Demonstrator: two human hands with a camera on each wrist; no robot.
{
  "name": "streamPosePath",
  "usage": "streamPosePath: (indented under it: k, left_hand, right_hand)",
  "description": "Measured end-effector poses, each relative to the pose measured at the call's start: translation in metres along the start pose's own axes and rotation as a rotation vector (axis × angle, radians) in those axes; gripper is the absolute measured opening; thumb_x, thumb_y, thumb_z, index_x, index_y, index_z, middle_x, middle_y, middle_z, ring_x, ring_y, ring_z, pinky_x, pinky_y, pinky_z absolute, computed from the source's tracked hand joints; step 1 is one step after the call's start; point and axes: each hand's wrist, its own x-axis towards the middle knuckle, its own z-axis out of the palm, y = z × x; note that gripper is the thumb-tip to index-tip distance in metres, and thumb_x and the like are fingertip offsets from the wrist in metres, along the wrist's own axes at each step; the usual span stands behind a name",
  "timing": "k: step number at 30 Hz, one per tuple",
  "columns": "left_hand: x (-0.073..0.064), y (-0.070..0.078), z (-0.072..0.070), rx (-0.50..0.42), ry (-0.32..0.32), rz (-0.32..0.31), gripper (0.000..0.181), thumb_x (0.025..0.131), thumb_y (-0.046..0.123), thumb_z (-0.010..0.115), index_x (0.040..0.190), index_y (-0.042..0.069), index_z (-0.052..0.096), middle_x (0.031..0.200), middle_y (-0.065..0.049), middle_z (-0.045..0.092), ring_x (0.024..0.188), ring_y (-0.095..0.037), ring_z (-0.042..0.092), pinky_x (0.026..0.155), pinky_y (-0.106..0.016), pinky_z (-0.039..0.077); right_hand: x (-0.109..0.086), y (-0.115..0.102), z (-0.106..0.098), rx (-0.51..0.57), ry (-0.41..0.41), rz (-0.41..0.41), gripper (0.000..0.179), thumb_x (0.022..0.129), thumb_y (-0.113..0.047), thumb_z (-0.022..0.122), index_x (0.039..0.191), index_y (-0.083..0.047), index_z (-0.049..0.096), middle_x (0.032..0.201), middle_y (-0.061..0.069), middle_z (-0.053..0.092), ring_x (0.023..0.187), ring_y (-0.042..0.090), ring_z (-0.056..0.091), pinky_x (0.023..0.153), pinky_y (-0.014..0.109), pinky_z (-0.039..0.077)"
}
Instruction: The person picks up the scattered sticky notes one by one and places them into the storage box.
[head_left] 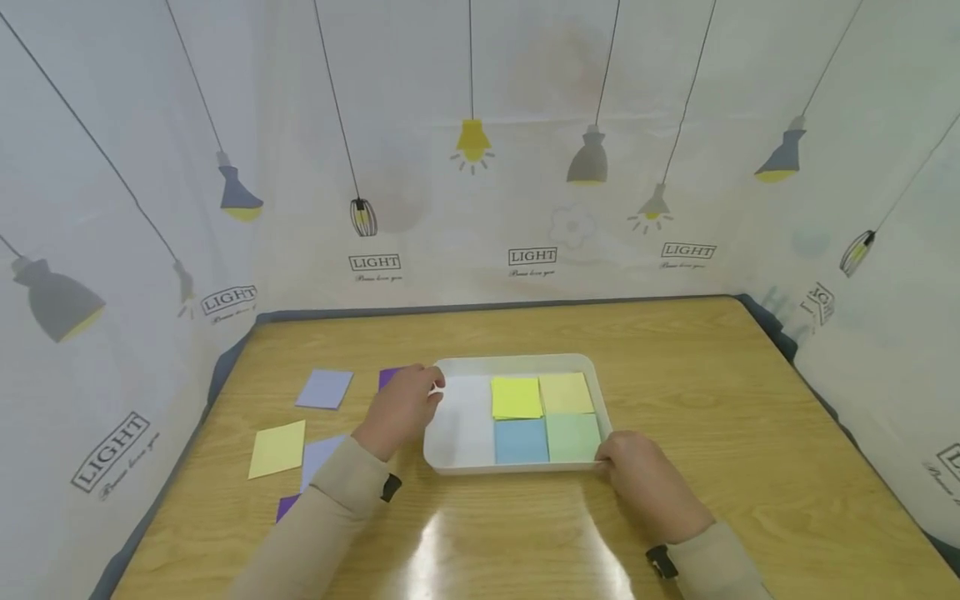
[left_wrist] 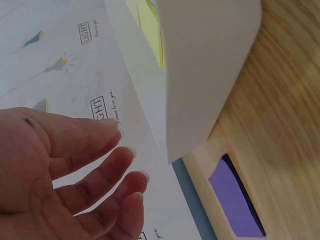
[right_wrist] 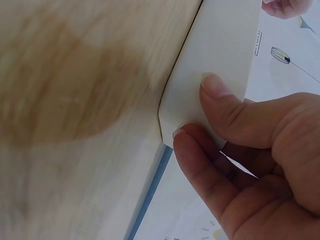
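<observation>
A white tray (head_left: 459,433) lies on the table. In its right part sit paper squares: a bright yellow square (head_left: 516,397), a pale yellow square (head_left: 566,392), a blue square (head_left: 521,442) and a green square (head_left: 573,437). My left hand (head_left: 401,408) is at the tray's left rim, its fingers loosely bent with nothing between them; the left wrist view shows it apart from the tray wall (left_wrist: 210,65). At the near right corner my right hand (head_left: 648,479) grips the tray, with the thumb (right_wrist: 217,92) on its outer wall.
Left of the tray lie a lavender square (head_left: 325,389), a yellow square (head_left: 277,449), another lavender square (head_left: 321,457) and a purple piece (head_left: 287,507). A purple piece (left_wrist: 235,200) lies beside the left hand. Lamp-printed curtain (head_left: 450,217) surrounds the wooden table (head_left: 712,375).
</observation>
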Motion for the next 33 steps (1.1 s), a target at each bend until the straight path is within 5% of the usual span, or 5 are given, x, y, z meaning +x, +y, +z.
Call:
streamPosePath:
  k: [11,20,27,33]
  left_hand:
    - [-0.013,-0.030,-0.001,-0.018,0.030,-0.012,0.014,0.099,0.009,0.061,0.109,0.005,0.071,0.110,-0.011,0.073,0.104,-0.031,0.069,0.086,-0.046,0.058]
    - [-0.025,-0.044,-0.004,0.000,-0.016,-0.040,0.017,0.095,0.008,0.066,0.111,0.002,0.069,0.109,-0.014,0.071,0.103,-0.033,0.067,0.090,-0.047,0.056]
    - [-0.050,-0.078,-0.012,-0.006,-0.092,-0.105,0.024,0.094,0.008,0.067,0.117,0.001,0.066,0.111,-0.016,0.066,0.103,-0.034,0.064,0.086,-0.048,0.056]
    - [-0.064,-0.111,-0.012,-0.008,-0.095,-0.120,0.024,0.087,0.008,0.074,0.109,-0.001,0.068,0.107,-0.017,0.068,0.101,-0.035,0.064,0.087,-0.050,0.054]
  right_hand:
    - [-0.001,0.001,-0.001,-0.005,0.028,-0.027,0.008,0.085,-0.003,0.076,0.079,-0.009,0.076,0.081,-0.001,0.071,0.079,0.012,0.065,0.075,0.033,0.059]
    - [0.002,0.000,-0.003,0.015,0.006,-0.003,0.011,0.085,-0.003,0.074,0.078,-0.010,0.077,0.080,-0.001,0.071,0.077,0.010,0.065,0.073,0.030,0.059]
    - [0.001,0.000,-0.001,0.006,0.012,-0.015,0.011,0.085,-0.003,0.075,0.077,-0.010,0.077,0.079,-0.002,0.071,0.076,0.009,0.065,0.071,0.028,0.059]
    - [-0.001,0.001,0.000,0.013,0.025,-0.026,0.009,0.085,-0.003,0.076,0.080,-0.009,0.076,0.082,-0.001,0.072,0.079,0.011,0.067,0.073,0.029,0.059]
